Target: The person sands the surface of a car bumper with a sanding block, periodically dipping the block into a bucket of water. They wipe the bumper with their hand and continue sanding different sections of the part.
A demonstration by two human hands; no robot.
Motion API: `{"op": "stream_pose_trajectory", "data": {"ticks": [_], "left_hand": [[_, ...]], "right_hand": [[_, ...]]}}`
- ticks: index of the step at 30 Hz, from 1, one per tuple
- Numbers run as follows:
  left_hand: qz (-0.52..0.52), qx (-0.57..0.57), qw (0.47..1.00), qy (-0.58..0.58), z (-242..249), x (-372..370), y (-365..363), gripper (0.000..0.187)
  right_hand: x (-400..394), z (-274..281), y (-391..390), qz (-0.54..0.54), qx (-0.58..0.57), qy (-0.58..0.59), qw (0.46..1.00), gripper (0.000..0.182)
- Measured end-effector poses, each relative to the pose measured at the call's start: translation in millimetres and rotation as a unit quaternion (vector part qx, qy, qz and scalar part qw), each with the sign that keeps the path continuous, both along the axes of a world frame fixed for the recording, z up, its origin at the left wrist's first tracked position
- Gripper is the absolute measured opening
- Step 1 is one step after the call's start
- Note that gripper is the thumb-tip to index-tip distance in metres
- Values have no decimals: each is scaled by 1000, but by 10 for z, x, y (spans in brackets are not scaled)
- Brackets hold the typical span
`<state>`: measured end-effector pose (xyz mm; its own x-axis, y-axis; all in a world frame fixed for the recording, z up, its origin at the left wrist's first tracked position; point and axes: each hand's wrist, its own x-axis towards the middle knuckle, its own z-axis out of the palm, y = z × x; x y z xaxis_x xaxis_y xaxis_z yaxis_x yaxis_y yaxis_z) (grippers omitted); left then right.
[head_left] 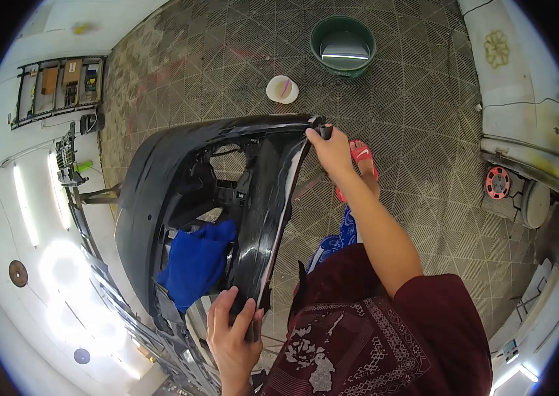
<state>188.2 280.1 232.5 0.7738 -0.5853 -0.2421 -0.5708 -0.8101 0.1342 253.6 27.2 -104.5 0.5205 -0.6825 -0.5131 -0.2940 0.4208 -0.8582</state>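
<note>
A black car bumper [263,218] stretches across the middle of the view, with a pale, scuffed strip along the edge closest to me. My right hand [331,153] grips its far corner, thumb on top of the edge and fingers curled around a dark piece there. At the near end, my left hand [234,336] has its fingers bent over the bumper's edge, beside a dark end piece partly hidden by the hand. A crumpled blue cloth [199,257] lies over the bumper's openings, just ahead of my left hand.
Beyond the bumper, a white tub [282,90] holding a pinkish stick and a green basin [343,47] with liquid sit on the patterned floor [425,105]. A metal stand [100,196] shows behind the bumper. Wall shelves [62,89] are at left; a red reel [498,183] is at right.
</note>
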Motion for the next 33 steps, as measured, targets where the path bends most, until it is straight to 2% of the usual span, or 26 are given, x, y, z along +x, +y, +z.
{"op": "stream_pose_trajectory", "data": {"ticks": [1, 4, 5, 7, 9, 11, 12, 13, 15, 17, 19, 20, 23, 25, 27, 28, 29, 31, 33], "left_hand": [[1, -3, 1000, -3, 12, 8, -1, 29], [8, -3, 1000, 2, 24, 27, 9, 29], [1, 4, 1000, -1, 14, 35, -3, 29], [-3, 13, 1000, 4, 40, 14, -1, 29], [-7, 10, 1000, 1, 27, 38, -3, 30], [-2, 8, 1000, 7, 19, 60, 1, 30], [0, 6, 1000, 14, 26, 61, 6, 31], [2, 12, 1000, 20, 41, 54, 12, 31], [-8, 18, 1000, 11, 7, 70, -16, 31], [-2, 9, 1000, 14, 2, 82, 16, 31], [2, 6, 1000, 26, -4, 102, 20, 30], [-4, 15, 1000, 24, -11, 100, 6, 30], [-14, 19, 999, 26, -3, 104, 0, 29], [-15, 20, 999, 26, -10, 112, 12, 29], [-28, 30, 999, 8, -19, 120, 47, 32], [-28, 38, 999, 9, -30, 114, 45, 32], [-25, 39, 999, 13, -31, 102, 34, 32], [-10, 25, 1000, 16, -52, 104, 4, 29], [-5, 24, 1000, 18, -52, 132, 6, 29]], "right_hand": [[-7, 31, -54, 1, -3, -3, 1000, 39], [-89, 405, -155, 96, -71, -1, 993, 37], [-56, 340, -224, 101, -70, 0, 992, 37], [-25, 138, -384, 164, 39, 6, 986, 36], [-4, 34, -406, 165, 11, 16, 986, 35], [-65, 170, -329, 189, -85, -62, 976, 33], [-70, 181, -352, 208, -121, -44, 970, 34], [-84, 113, -349, 210, -114, -39, 970, 34], [-22, -25, -443, 174, -26, -17, 984, 39], [-90, 287, -355, 149, -37, -6, 988, 42], [-169, 395, -279, 256, -42, -34, 965, 42], [-163, 508, -359, 269, -60, 3, 961, 38], [30, 303, -522, 233, 26, -12, 972, 38], [-75, 404, -480, 222, 3, -9, 975, 37], [-138, 446, -446, 271, -4, -23, 962, 38], [-140, 203, -416, 282, -22, -6, 959, 39], [-142, 194, -407, 285, -20, -3, 958, 39], [-57, 202, -379, 202, -48, -9, 978, 42], [-57, 399, -344, 221, -18, -26, 975, 41]]}}
